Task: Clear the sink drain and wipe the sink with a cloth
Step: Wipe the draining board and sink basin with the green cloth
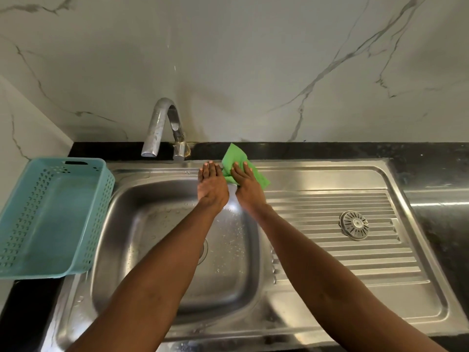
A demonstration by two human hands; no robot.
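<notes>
- Both arms reached forward over a stainless steel sink (127,250), whose basin was speckled with water drops.
- The right hand (247,185) lay flat, fingers spread, pressing a green cloth (234,154) onto the sink's back ledge, probably to wipe that rim.
- The left hand (212,188) rested open beside it, its fingertips at the cloth's edge, holding nothing (seemingly steadying the cloth).
- The drain strainer (354,224) sat on the ribbed draining board, well apart from the drain opening (204,250), likely lifted out for clearing.
- A teal basket (15,240) stood on the dark surface (431,151), left of the basin.
- A curved tap (162,123) rose behind.
- No writing was readable.
</notes>
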